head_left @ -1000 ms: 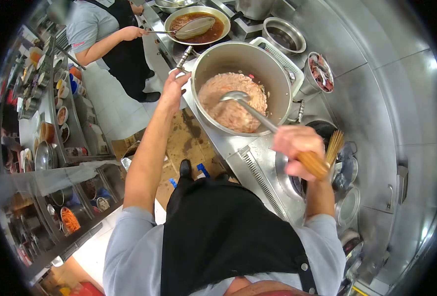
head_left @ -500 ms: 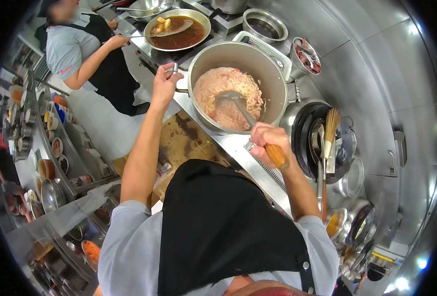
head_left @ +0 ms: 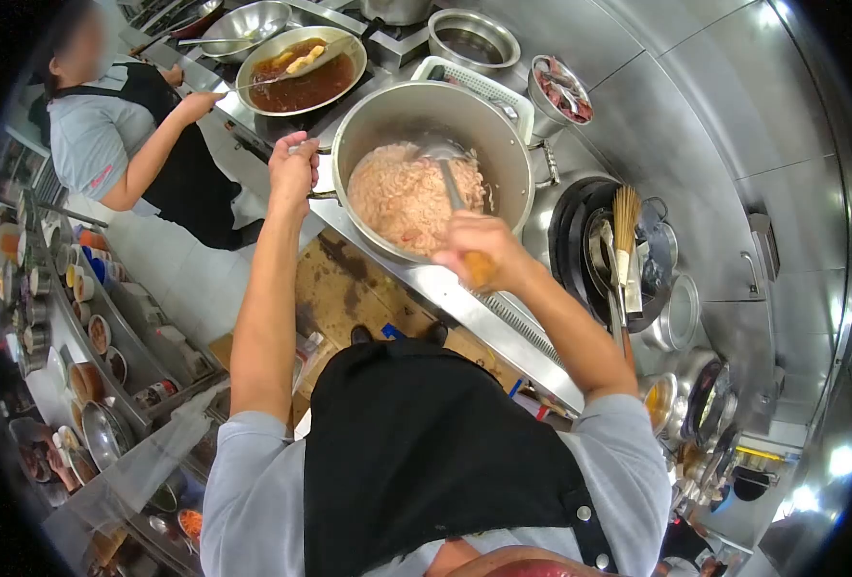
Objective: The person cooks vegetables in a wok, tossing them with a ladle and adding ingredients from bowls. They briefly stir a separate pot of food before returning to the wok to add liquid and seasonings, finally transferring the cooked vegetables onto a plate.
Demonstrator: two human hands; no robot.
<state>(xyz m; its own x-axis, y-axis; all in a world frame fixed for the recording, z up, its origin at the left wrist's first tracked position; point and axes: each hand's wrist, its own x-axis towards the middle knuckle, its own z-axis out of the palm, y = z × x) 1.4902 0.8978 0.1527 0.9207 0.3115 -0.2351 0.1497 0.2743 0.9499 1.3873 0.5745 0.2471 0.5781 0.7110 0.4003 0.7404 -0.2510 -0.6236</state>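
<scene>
A deep metal pot (head_left: 506,144) on the counter's edge holds a pale pinkish, minced-looking mixture (head_left: 402,202). My left hand (head_left: 293,171) is closed around the pot's side handle, at the left of the rim. In my right hand (head_left: 483,248) is a metal ladle (head_left: 453,185) with a wooden handle, gripped over the near rim. The ladle's head is partly sunk in the mixture at the far side of the pot, and its details are blurred. Another handle (head_left: 547,163) sticks out from the pot's right side.
Beyond the pot are a pan of brown sauce (head_left: 291,94), a white basket (head_left: 517,104), a steel pot (head_left: 474,40) and a bowl of reddish pieces (head_left: 560,88). A co-worker (head_left: 108,144) stirs the sauce at left. Stacked woks (head_left: 570,240) and a brush (head_left: 626,226) stand at right.
My right hand has pushed the ladle's head from the middle of the mixture to the pot's far side. The view has shifted, so the pot appears farther left. My left hand keeps hold of the handle.
</scene>
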